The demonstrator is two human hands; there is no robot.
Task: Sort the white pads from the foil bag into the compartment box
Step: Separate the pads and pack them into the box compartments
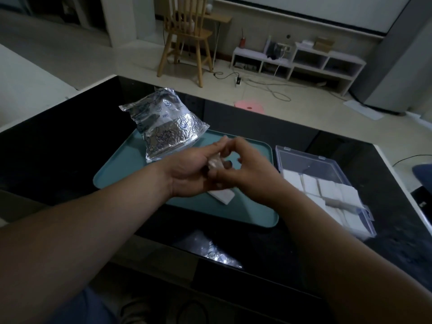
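Left hand (190, 170) and right hand (245, 170) both pinch one white pad (216, 163) with curled fingers over the tray (121, 169) (foil bag (163, 122) just behind), so best keep it flat and carry it to the compartment box (312, 163).

Teal tray (121, 169) on black table (58, 146); wooden chair (194, 36)

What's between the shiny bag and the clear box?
In the head view, the left hand and right hand hold a small pad there, above the teal tray.
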